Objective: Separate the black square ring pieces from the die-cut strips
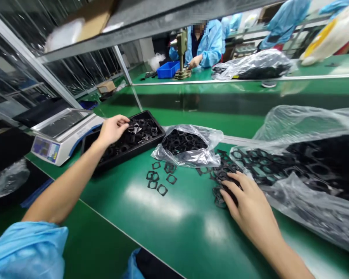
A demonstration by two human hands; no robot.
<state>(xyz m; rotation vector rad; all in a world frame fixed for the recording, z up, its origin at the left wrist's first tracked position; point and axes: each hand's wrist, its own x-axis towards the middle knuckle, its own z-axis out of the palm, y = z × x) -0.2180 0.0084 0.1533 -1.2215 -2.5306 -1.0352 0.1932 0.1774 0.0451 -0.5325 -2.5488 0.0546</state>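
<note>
1. Nearest, a glossy blue sleeve [23, 248] is seen on the left arm, above a smooth, shiny green table [163, 221].
2. The right hand [244, 201] is laid palm down with its fingers spread and unclosed on a heap of thin black square frames [221, 172].
3. A few loose frames [159, 180] are scattered flat between the two arms.
4. Behind them a small bag [192, 155] of crinkled clear plastic is filled with the same frames. A large bag [308, 193] is spread just beside the right hand.
5. The left hand [113, 130] is stretched over a shallow black tray [125, 157], its fingers curled onto the parts inside. Whether a piece is pinched cannot be told.
6. A white weighing scale [64, 133] is set just left of the tray.
7. Farthest, a person in a blue coat [209, 42] is seated at a small press [182, 54], beside a blue bin [168, 69].
</note>
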